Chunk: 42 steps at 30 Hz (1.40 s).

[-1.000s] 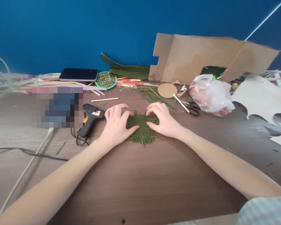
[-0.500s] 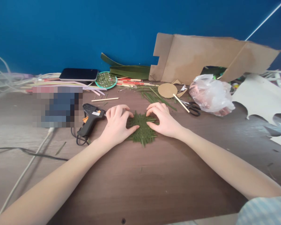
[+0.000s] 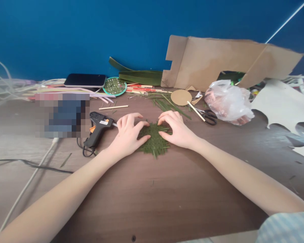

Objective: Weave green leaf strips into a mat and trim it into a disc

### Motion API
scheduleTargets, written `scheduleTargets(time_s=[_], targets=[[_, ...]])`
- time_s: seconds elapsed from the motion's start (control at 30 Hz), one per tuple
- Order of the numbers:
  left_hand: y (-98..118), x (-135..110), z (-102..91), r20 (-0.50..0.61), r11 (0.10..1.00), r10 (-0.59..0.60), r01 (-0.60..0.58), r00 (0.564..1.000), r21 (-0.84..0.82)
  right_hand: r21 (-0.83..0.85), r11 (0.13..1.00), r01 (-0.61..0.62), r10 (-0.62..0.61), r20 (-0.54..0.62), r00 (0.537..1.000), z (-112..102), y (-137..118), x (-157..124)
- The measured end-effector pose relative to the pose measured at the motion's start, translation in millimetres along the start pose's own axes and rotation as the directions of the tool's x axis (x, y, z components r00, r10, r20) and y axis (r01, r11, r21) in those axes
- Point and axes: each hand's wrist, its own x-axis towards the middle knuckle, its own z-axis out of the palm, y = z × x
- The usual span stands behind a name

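Observation:
A small woven mat of green leaf strips (image 3: 155, 145) lies flat on the table, its strip ends sticking out unevenly all round. My left hand (image 3: 128, 135) is curled at its left edge, thumb and index fingertips on the weave and the other fingers bent beyond it. From the right, my right hand (image 3: 178, 131) grips the opposite edge, its thumb and bent index finger on the strips. Parts of the mat's two sides are hidden under my fingers. A black glue gun (image 3: 98, 130) lies just left of my left hand.
Behind my right hand are a cardboard disc (image 3: 181, 97), a pale stick (image 3: 196, 112) and black-handled scissors (image 3: 210, 116). A plastic bag (image 3: 229, 103) sits farther right. Folded cardboard (image 3: 205, 62) leans on the blue wall. A phone (image 3: 85, 80) and a green-rimmed round piece (image 3: 115, 86) lie at the back.
The fingers of my left hand have shifted slightly right along the mat, the index finger reaching farther over it. My right hand and the mat stay about where they were.

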Motion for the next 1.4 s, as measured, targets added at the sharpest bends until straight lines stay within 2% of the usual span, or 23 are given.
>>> scheduleTargets(time_s=[0.67, 1.4], targets=[[-1.5, 1.0, -0.3, 0.028, 1.0, -0.009, 0.01, 1.0, -0.029, 0.004, 1.0, -0.011, 0.011, 0.002, 1.0, -0.4, -0.6, 0.1], [-0.9, 1.8, 0.7, 0.008, 0.997, -0.044, 0.045, 0.999, -0.064, -0.01, 1.0, -0.001, 0.001, 0.031, 1.0, -1.0, -1.3, 0.4]])
